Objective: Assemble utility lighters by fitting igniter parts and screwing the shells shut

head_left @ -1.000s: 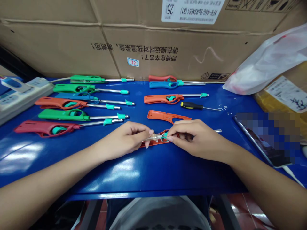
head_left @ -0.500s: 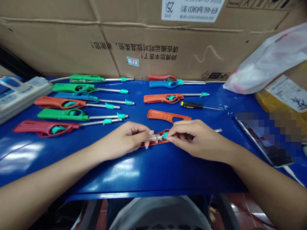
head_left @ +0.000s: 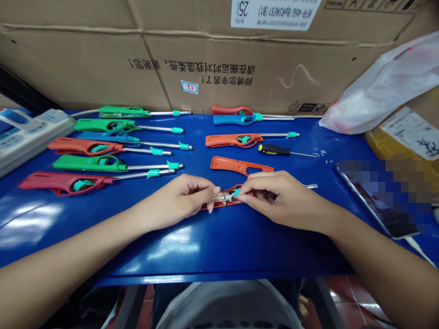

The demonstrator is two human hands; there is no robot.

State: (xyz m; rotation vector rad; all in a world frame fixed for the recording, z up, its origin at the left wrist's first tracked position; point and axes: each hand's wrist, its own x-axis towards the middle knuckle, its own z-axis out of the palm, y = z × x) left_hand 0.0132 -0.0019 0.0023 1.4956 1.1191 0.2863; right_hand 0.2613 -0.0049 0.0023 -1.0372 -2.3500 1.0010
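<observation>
An opened orange lighter half-shell (head_left: pixel 224 203) lies on the blue table (head_left: pixel 219 246) between my hands. My left hand (head_left: pixel 181 198) is closed, pinching the clear inner tube at the shell's left part. My right hand (head_left: pixel 277 196) is closed, its fingertips pinching the small teal trigger piece (head_left: pixel 236 193) at the shell's middle. A metal nozzle tip (head_left: pixel 311 186) pokes out past my right hand. The other orange shell half (head_left: pixel 240 165) lies just behind my hands.
Several assembled long lighters (head_left: pixel 96 162) in green, orange, blue and red lie at the left; others (head_left: pixel 247 139) sit at the back centre. A black-yellow screwdriver (head_left: pixel 281 151), small screws (head_left: pixel 322 154), a phone (head_left: pixel 377 201), a plastic bag (head_left: pixel 380 87), a power strip (head_left: pixel 27 137) and cardboard boxes (head_left: pixel 212 59) surround.
Almost nothing differs; my fingers shift very slightly on the small parts at the shell's middle.
</observation>
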